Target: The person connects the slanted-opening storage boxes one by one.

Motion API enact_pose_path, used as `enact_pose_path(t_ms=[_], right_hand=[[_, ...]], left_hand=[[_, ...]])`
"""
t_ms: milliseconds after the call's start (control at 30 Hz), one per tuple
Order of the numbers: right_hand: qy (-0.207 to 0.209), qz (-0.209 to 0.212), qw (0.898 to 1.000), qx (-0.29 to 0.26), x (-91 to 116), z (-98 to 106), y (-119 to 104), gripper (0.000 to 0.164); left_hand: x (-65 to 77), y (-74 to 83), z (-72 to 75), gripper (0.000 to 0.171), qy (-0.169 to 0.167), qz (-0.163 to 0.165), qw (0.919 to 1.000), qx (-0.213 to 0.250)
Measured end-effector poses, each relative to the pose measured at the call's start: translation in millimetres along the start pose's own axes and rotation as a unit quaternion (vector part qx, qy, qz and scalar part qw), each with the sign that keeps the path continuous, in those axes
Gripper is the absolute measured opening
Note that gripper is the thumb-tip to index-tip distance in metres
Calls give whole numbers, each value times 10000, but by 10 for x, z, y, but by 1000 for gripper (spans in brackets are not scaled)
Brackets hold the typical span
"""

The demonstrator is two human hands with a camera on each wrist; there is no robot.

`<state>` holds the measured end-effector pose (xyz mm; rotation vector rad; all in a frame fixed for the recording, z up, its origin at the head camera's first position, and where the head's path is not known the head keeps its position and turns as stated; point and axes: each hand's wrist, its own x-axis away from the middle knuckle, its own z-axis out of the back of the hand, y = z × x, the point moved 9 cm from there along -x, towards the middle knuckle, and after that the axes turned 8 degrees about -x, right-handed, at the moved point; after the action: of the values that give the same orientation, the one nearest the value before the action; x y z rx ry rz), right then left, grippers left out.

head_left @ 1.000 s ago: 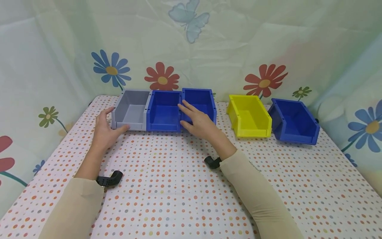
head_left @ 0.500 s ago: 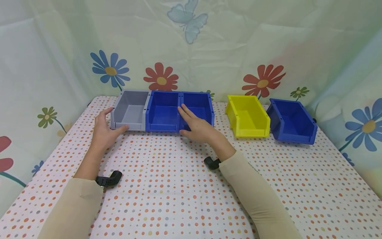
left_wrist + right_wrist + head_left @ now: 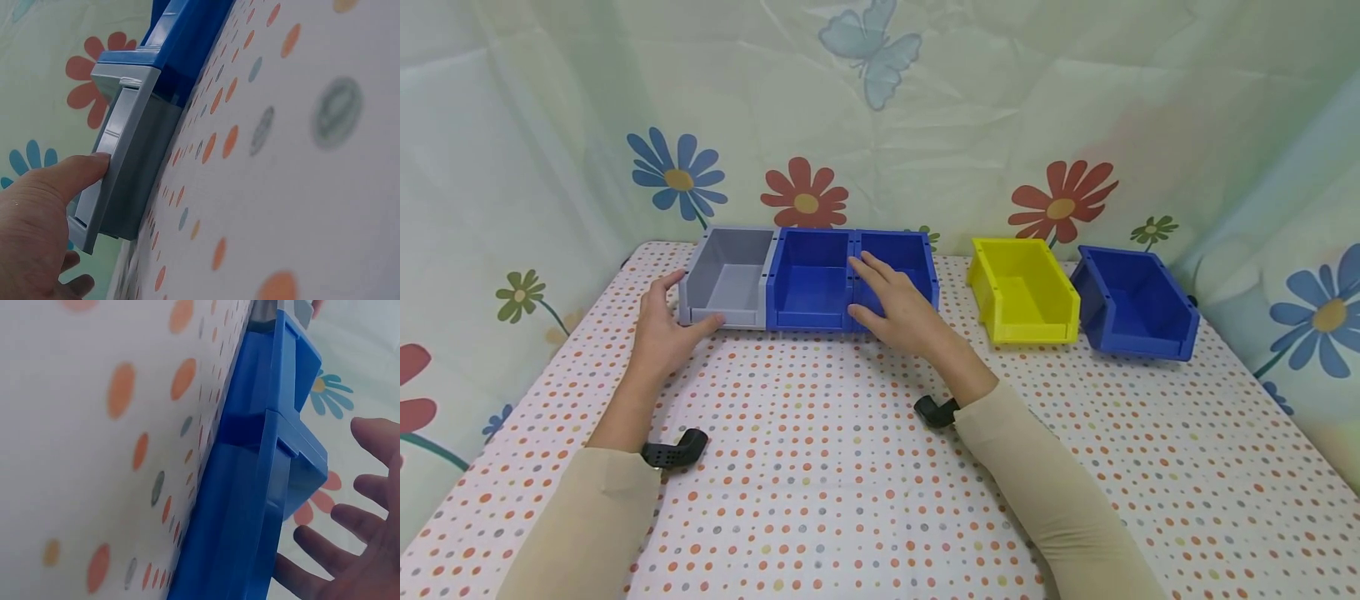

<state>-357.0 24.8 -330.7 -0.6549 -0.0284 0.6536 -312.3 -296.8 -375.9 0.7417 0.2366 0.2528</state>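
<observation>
In the head view a grey storage bin (image 3: 730, 279) stands at the left of a row, side by side with a middle blue storage bin (image 3: 811, 283) and a right blue storage bin (image 3: 901, 250). My left hand (image 3: 662, 329) holds the grey bin's front left corner, its thumb (image 3: 94, 164) against the front lip and the other fingers along the left side. Over the right blue bin, and partly hiding it, is my right hand (image 3: 906, 317). Its fingers are spread and grip nothing; in the right wrist view most of them show apart from the blue bins (image 3: 231, 506).
To the right of the row, past a gap, a yellow bin (image 3: 1026, 292) stands close to another blue bin (image 3: 1135, 304), which is slightly turned. All rest on a dotted tablecloth (image 3: 820, 500). A flowered curtain (image 3: 955, 125) hangs behind the table.
The right blue bin has come down and forward, level with the middle one. My right hand dipped with it, then rose slightly off it. My left hand has stayed in place.
</observation>
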Motion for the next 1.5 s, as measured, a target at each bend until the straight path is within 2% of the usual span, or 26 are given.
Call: enact_pose_path(t_ms=[133,333,733,1033,1300,1500], right_hand=[[91,93,9999,15,25,44,-20,70],[201,13,9998,88,66,87,17,70],[830,239,9960,206,204,311,29,65],[1423,139,9897,35,349,596,164,60],[1674,50,9858,144,454,734,267,59],[1769,-189,9838,217,527,815,350,60]], left_hand=[[-17,-6,-5,98,-20,-31,10000,6],[-26,12,-8,98,-54,-95,9999,33],[-12,-5,-10,97,-22,-139,9999,54],[-12,-3,0,96,-24,-182,9998,82],[-9,-27,-16,96,-63,-141,9999,76],[-10,-15,-18,96,-62,-100,9999,100]])
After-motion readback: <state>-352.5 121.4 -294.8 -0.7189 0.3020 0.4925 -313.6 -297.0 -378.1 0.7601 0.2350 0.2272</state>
